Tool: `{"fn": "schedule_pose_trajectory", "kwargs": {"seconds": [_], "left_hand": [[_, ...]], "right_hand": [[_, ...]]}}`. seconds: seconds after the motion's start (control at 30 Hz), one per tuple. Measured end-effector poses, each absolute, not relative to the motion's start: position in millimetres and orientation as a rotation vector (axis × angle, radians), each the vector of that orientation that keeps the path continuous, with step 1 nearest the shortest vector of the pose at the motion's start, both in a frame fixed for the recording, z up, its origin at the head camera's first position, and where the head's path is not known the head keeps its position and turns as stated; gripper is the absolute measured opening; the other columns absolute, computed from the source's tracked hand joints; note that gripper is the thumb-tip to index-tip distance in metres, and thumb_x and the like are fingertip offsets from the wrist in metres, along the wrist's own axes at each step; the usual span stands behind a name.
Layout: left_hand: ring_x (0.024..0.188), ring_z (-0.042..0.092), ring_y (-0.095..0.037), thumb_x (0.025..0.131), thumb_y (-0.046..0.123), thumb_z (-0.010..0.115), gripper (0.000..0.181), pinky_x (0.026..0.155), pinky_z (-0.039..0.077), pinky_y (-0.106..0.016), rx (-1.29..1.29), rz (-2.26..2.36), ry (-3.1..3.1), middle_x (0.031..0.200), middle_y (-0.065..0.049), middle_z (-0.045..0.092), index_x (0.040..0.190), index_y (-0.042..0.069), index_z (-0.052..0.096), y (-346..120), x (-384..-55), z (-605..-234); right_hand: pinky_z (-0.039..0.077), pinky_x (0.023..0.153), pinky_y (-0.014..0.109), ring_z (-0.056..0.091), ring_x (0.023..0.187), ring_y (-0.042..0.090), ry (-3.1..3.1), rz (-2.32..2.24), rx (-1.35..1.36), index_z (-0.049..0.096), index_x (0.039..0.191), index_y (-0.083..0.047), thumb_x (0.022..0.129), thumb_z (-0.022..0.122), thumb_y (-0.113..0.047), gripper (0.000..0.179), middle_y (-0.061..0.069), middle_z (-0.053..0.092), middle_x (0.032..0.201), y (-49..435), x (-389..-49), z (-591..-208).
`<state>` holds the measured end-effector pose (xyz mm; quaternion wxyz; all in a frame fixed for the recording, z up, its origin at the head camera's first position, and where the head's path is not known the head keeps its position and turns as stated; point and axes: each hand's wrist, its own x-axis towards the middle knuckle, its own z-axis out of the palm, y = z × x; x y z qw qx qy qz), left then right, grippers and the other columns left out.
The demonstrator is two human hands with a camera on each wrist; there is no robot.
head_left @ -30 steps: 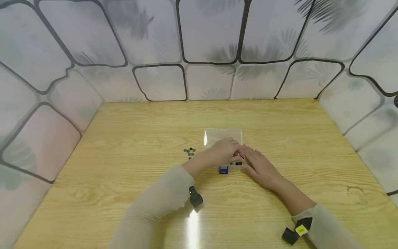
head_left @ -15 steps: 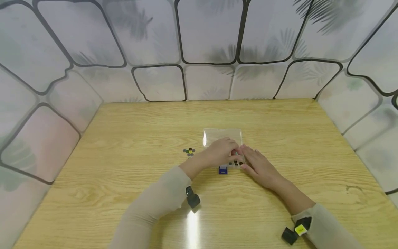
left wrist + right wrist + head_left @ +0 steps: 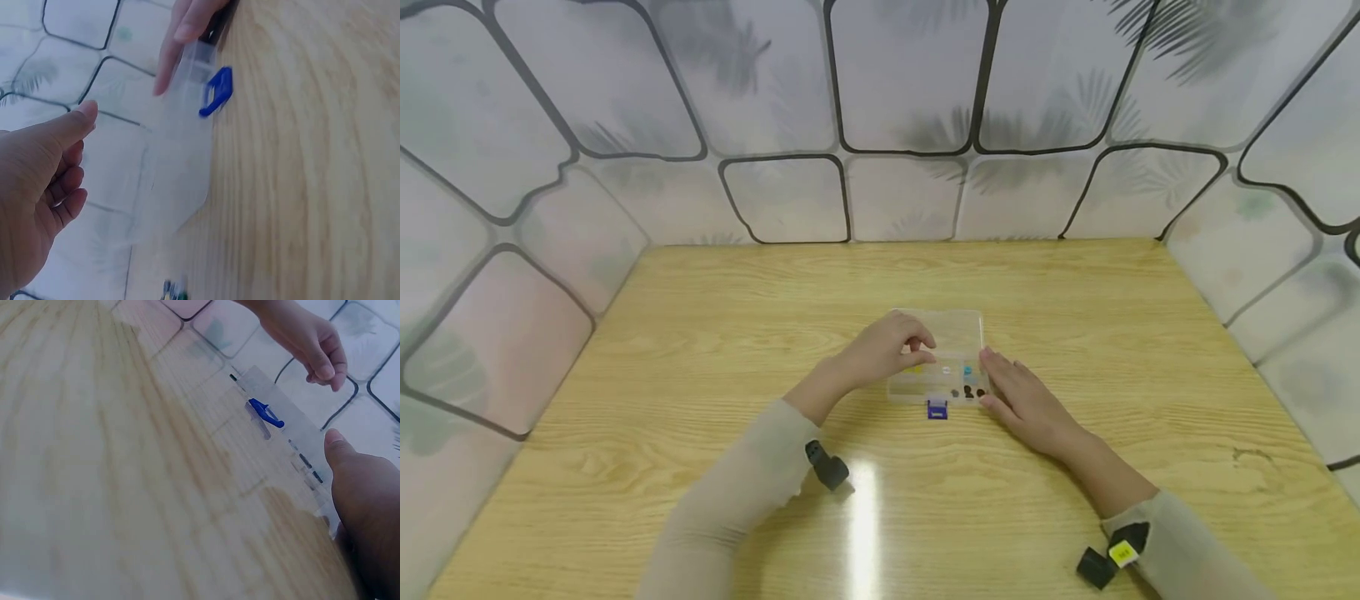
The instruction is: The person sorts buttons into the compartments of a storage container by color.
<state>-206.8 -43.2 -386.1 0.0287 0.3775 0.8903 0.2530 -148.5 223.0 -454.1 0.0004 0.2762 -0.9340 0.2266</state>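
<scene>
A clear plastic compartment box (image 3: 910,388) lies on the table with its lid (image 3: 958,329) raised at the back. Its blue latch (image 3: 937,409) projects at the front. Small yellow, white, blue (image 3: 967,370) and black pieces (image 3: 968,391) sit in its compartments. Above the box's left part hovers my left hand (image 3: 883,348), fingers loosely bent, thumb apart from them in the left wrist view, nothing showing between them. My right hand (image 3: 1030,400) rests along the box's right side, fingers straight, thumb at the front corner.
Small dark and green pieces (image 3: 174,290) appear blurred at the bottom of the left wrist view; in the head view my left arm covers that spot. The wooden table (image 3: 737,317) is bounded by patterned walls (image 3: 902,196) behind and at both sides.
My left hand has moved left from the box's right compartments to its left part, uncovering blue and white pieces and now covering the small discs on the table. My right hand stays put.
</scene>
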Motion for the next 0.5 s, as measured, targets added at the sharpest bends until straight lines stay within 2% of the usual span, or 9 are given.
{"fn": "schedule_pose_trajectory", "kwargs": {"seconds": [0.17,0.5], "left_hand": [[0.082,0.047,-0.015,0.091,0.029,0.064,0.026,0.076,0.041,-0.029,1.067,0.824,2.787,0.086,0.002,0.058,0.105,0.008,0.068,-65,-210,-382],[0.087,0.048,-0.022,0.09,0.027,0.065,0.025,0.074,0.04,-0.032,0.914,0.893,2.861,0.086,0.0,0.057,0.104,0.006,0.068,-107,-213,-379]], "right_hand": [[0.014,0.113,0.051,0.022,0.141,0.035,-2.931,0.698,0.873,0.015,0.15,-0.004,0.101,0.044,-0.033,0.064,0.015,0.019,0.155,224,-147,-454],[0.014,0.113,0.051,0.023,0.141,0.035,-2.921,0.683,0.885,0.016,0.15,-0.003,0.101,0.044,-0.032,0.064,0.016,0.02,0.155,224,-147,-454]]}}
